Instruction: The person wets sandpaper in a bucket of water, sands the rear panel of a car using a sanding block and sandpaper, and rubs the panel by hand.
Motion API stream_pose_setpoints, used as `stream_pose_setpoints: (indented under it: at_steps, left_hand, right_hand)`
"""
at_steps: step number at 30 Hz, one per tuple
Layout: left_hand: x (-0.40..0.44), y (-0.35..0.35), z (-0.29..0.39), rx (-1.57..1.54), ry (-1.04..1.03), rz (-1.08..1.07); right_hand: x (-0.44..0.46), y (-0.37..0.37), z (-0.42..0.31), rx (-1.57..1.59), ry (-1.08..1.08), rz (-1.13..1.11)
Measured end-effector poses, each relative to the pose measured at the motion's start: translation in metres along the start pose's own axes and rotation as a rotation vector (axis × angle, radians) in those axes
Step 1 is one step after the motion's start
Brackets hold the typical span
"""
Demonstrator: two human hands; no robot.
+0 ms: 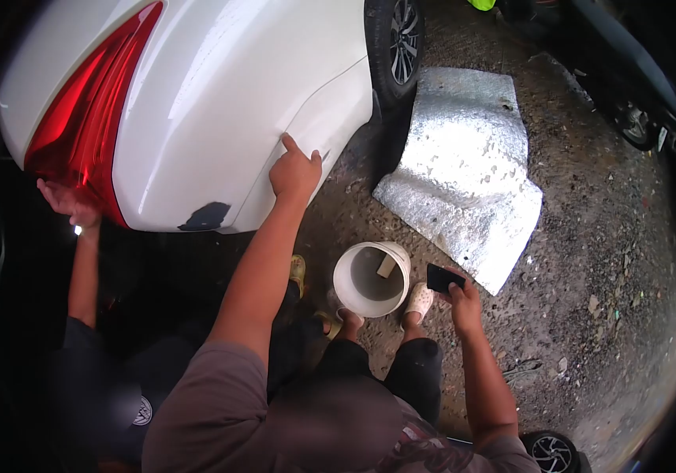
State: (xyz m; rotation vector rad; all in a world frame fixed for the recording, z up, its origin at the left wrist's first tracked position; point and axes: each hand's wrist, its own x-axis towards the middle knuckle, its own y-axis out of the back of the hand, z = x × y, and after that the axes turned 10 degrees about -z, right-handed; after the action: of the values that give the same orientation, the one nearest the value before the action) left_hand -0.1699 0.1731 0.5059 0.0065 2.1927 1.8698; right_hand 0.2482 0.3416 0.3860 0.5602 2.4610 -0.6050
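Two hands out in front of me, and my left hand [294, 171] is half open: index and thumb stuck out, other fingers folded in, no grip on anything. Index tip is right at the white car [196, 102], glossy smooth curved bodywork, next to a thin seam [253, 195]; can't tell if it's actually touching. Down and left of that hand, along the bottom edge, there's a ragged dark patch [205, 217]. Further left is the slick red tail light [89, 118], with another person's hand [70, 203] at its lower end. My right hand [464, 299] is closed around a flat black phone [442, 277]. Just above that, a dimpled silvery sheet [464, 150], wavy and flaky-looking, lies on gritty ground [590, 236]. Round white bucket [351, 276] sits left of the phone, small block [387, 266] inside.
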Motion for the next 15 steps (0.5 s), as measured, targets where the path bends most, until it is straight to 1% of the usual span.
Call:
stream_pose_setpoints:
  at_steps: [5,6,8,15]
  left_hand:
    - [0.034,0.011,0.043,-0.026,-0.009,-0.062]
    - [0.039,0.012,0.049,-0.028,-0.013,-0.06]
    - [0.047,0.014,0.06,-0.009,-0.086,-0.035]
    - [0.08,0.027,0.091,0.016,-0.137,-0.029]
  right_hand:
    - [-0.002,0.012,0.004,0.01,0.017,0.053]
    - [-0.002,0.013,0.004,0.0,0.021,0.051]
    - [-0.004,0.018,0.007,-0.009,0.028,0.055]
    - [-0.003,0.023,0.013,0.006,0.006,0.08]
